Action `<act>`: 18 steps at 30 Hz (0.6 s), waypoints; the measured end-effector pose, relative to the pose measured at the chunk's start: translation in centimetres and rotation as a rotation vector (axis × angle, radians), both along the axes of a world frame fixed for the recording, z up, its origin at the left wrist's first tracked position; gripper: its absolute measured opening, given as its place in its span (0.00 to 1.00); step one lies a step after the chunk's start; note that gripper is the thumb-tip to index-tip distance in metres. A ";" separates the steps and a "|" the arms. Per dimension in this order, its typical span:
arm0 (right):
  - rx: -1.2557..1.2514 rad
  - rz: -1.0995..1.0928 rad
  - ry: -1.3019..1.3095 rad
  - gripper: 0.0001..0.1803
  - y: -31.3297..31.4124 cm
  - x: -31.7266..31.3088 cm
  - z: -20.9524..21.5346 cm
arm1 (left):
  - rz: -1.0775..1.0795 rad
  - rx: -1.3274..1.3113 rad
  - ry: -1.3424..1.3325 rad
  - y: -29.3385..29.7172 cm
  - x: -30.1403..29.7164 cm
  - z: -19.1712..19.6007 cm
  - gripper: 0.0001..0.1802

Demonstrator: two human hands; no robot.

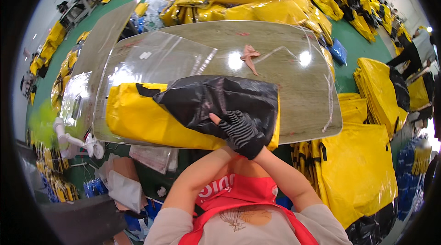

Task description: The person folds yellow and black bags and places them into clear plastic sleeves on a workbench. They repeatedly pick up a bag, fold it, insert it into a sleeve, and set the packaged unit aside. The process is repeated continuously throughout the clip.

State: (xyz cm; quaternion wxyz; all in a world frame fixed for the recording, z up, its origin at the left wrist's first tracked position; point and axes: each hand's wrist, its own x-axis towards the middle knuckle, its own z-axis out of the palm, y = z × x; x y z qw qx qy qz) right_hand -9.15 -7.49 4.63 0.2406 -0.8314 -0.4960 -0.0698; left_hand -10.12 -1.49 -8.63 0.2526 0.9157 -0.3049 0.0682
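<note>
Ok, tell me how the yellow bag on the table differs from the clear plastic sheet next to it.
The yellow bag is opaque, folded and has a black panel; the clear plastic sheet is see-through and shows the table beneath. The bag lies at the near edge under the gloved right hand; the sheet lies farther back, untouched. Both lie flat.

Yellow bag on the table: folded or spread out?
Folded: the yellow bag lies flat, its black part doubled over under the gloved hand.

A wood-grain table [294,84] carries a yellow-and-black bag [151,118], clear plastic sheet [161,56] and pinkish scrap [249,56].
</note>
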 end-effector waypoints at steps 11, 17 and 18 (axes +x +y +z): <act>-0.240 0.004 0.106 0.39 -1.2 -1.5 -1.1 | -0.151 -0.154 0.214 8.2 -8.8 10.6 0.36; -0.258 0.023 0.225 0.36 -1.7 -1.7 1.8 | 0.334 0.439 -0.183 17.6 -2.9 13.5 0.34; -0.163 -0.037 0.107 0.35 -1.9 -1.1 2.1 | 0.343 0.380 -0.177 18.7 -2.7 11.8 0.34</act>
